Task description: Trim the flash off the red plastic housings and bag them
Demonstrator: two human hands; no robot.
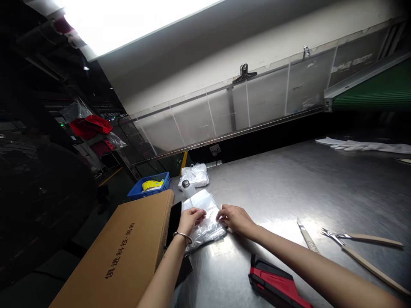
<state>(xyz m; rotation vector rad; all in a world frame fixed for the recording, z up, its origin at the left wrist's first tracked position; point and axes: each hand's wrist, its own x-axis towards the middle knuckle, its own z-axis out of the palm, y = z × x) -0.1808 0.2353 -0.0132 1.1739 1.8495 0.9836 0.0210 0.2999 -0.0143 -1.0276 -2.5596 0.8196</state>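
A stack of clear plastic bags (208,229) lies on the metal table, with a white sheet or bag on its far part. Over the stack's left side is my left hand (192,217), its fingers curled and pressed together at the plastic. My right hand (236,217) reaches in from the right, its fingertips bent down on the stack's right edge. What either hand pinches, if anything, is too small to make out. Near my right forearm lies a red and black plastic housing (278,282).
On the left stands a cardboard box (128,248); behind it is a blue bin (149,185). A white bottle (188,189) and a wrapped white bundle (194,175) sit beyond the bags. Rightward lie a craft knife (307,236), cutting pliers (359,246) and a white glove (362,146).
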